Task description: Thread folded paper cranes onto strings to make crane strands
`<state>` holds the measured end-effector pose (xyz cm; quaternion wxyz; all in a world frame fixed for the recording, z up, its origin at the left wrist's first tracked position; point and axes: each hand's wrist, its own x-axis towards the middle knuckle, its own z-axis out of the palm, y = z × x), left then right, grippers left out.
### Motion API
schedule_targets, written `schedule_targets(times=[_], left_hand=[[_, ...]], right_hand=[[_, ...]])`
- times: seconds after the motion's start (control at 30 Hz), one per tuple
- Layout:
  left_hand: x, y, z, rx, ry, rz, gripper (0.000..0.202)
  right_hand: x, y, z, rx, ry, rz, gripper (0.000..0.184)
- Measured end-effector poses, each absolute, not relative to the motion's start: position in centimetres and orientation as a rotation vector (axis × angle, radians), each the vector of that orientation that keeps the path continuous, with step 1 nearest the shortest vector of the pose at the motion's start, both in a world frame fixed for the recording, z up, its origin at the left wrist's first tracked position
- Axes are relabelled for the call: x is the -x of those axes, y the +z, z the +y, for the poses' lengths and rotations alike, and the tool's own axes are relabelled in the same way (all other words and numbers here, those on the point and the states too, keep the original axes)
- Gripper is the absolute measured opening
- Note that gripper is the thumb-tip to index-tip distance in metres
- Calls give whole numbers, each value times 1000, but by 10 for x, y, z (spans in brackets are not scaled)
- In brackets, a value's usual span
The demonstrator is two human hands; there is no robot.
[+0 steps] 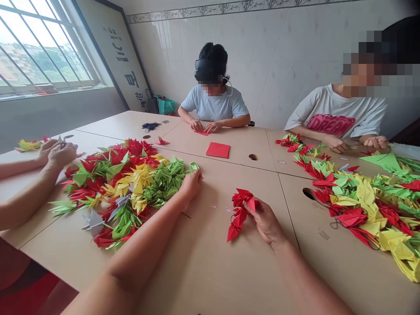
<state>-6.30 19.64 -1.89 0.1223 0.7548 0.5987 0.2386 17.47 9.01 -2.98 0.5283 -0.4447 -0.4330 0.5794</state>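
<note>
My right hand (pixel 266 218) is closed on a short dark string of red folded paper cranes (pixel 236 221), which hangs from the fingers low over the table. At the right edge of a big heap, my left hand (pixel 193 183) has its fingers closed on a green paper crane (pixel 194 166). Just left of it lie more green paper cranes (pixel 167 179), bunched together. Next to those are yellow paper cranes (pixel 139 186), with red cranes (pixel 113 164) and grey cranes (pixel 95 221) farther left.
Across the table (pixel 210 253), a person (pixel 213 103) folds red paper near a stack of red paper squares (pixel 218 150). At right, another person (pixel 337 111) sits behind strung cranes (pixel 364 197). A co-worker's hands (pixel 59 151) work at left. The tabletop has round holes (pixel 253 157).
</note>
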Motion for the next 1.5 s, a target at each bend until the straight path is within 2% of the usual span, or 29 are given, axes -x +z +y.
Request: schedule_targets(times=[0.4,0.5,0.67,0.9,1.17,1.33,1.5], left_hand=[[62,-19,200,-2098,796,1792,12],[64,-13,197,-2031,865,1797,5],[49,3,178,-1638,999,1402,25],[6,10,131,-1661,608,1085,17],[0,7,122,-2176,657,1103,14],[2,3,126,-2047,609,1061,27],[5,4,133,-1786,625,1085,12]], right_hand=[[-174,-26,90,1061,1370,-1049,23],[-174,-26,90,1067,1366,-1034,24],[-174,-26,90,1065,1380,-1010,23],[-176,-25,90,1042,1451,-953,18],[-178,-30,89,1113,1492,-870,18],[-178,-29,89,1142,1471,-871,23],[-176,-27,91,1055,1462,-899,21]])
